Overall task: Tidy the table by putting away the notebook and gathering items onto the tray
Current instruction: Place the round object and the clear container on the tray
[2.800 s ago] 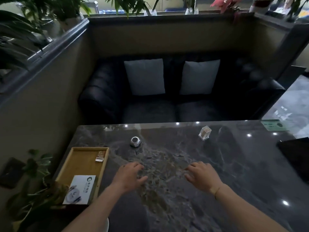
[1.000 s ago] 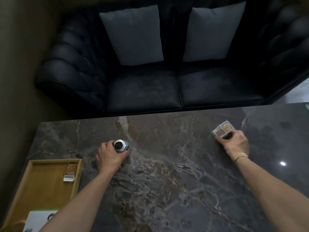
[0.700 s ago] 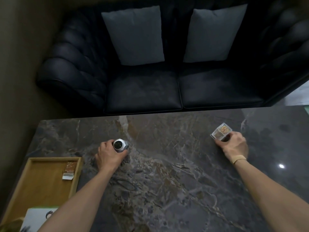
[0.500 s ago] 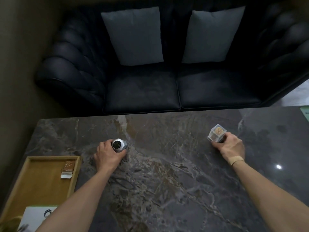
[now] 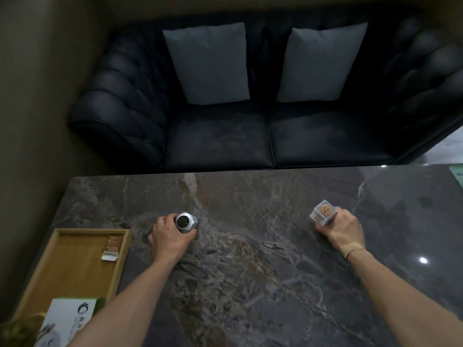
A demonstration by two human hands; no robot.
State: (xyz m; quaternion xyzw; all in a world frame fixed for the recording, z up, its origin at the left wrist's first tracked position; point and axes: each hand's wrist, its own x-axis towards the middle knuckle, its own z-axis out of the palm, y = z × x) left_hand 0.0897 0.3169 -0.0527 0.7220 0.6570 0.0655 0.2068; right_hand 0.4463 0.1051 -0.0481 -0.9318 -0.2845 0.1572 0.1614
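Observation:
My left hand is closed around a small silver faceted object with a dark round face, near the middle of the dark marble table. Over on the right, my right hand grips a small clear plastic box with brownish contents, tilted and lifted a little. A wooden tray lies at the table's left side. In it are a small brown-and-white packet and a white booklet with a logo at its near end.
A black leather sofa with two grey cushions stands beyond the far table edge. A beige wall runs along the left. A green card lies at the far right edge. A plant's leaves show at the bottom left corner.
Both hands reached forward from the near table and took hold of the silver object and the clear box. The right hand has since tilted the box and drawn it slightly left.

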